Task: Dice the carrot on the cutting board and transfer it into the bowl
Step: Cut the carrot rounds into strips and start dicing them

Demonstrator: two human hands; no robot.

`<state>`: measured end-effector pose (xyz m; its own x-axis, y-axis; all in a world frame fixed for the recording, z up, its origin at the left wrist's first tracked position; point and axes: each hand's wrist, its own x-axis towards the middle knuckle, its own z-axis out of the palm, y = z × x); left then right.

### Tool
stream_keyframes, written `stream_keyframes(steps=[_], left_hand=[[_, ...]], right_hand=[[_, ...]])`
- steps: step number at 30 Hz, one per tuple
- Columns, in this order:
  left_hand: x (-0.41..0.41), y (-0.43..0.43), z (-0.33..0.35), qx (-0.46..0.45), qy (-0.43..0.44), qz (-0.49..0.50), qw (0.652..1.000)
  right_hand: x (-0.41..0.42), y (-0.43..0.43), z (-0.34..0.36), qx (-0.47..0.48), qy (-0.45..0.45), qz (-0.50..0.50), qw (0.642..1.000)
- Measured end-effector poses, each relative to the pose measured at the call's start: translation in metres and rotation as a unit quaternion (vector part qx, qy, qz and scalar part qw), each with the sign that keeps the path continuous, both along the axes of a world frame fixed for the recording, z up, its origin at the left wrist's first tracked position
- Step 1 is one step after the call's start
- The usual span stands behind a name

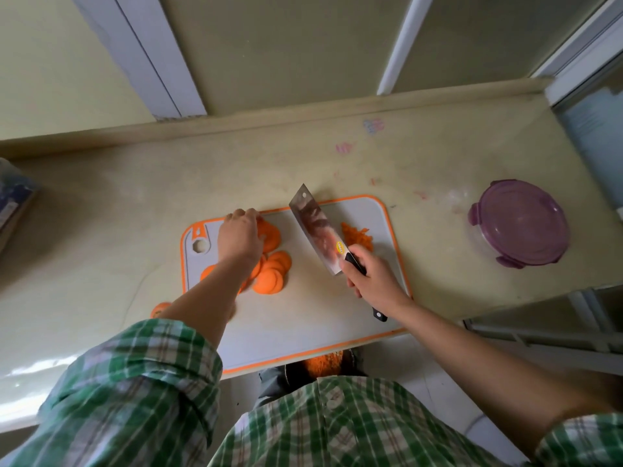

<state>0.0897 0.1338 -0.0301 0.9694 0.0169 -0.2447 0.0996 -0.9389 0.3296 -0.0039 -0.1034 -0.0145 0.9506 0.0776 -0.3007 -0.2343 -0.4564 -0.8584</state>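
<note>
Right hand (pixel 374 281): grips knife (pixel 317 230). Left hand (pixel 239 237): on carrot slices (pixel 271 274), grip unclear. Hazards: blade close to fingers; cutting board (pixel 303 315) seemingly overhanging tabletop (pixel 404 156) edge, may tip.

Right hand (pixel 374 281) grips the cleaver (pixel 318 230) (arm outstretched); left hand (pixel 240 237) extends forward, fingers seemingly curled downward.
</note>
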Motion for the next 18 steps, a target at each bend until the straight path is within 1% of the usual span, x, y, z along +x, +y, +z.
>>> stream_keyframes(steps=[3, 5, 7, 8, 10, 12, 15, 18], left_hand=[[0.0, 0.001, 0.002, 0.008, 0.004, -0.002, 1.0], [-0.002, 0.0, 0.005, -0.029, -0.019, -0.009, 0.999], [-0.003, -0.003, 0.01, -0.089, -0.035, -0.003, 0.995], [-0.004, -0.007, 0.013, -0.121, -0.039, 0.02, 0.992], [-0.008, -0.015, 0.019, -0.182, -0.039, 0.102, 0.977], [-0.015, -0.025, 0.022, -0.225, -0.025, 0.158, 0.961], [-0.033, -0.04, 0.016, -0.24, 0.012, 0.153, 0.959], [-0.051, -0.055, 0.01, -0.258, 0.043, 0.169, 0.95]], right_hand=[[-0.001, -0.002, 0.0, -0.011, -0.011, 0.009, 1.0], [-0.001, -0.003, 0.0, -0.03, -0.026, 0.019, 0.999], [-0.003, -0.005, 0.0, -0.046, -0.037, 0.02, 0.998], [-0.004, -0.006, -0.001, -0.05, -0.042, 0.016, 0.998], [-0.006, -0.007, -0.003, -0.06, -0.045, 0.006, 0.997], [-0.01, -0.008, -0.006, -0.082, -0.043, 0.011, 0.996], [-0.018, -0.01, -0.008, -0.131, -0.029, 0.037, 0.99], [-0.022, -0.019, -0.007, -0.181, -0.033, 0.004, 0.983]])
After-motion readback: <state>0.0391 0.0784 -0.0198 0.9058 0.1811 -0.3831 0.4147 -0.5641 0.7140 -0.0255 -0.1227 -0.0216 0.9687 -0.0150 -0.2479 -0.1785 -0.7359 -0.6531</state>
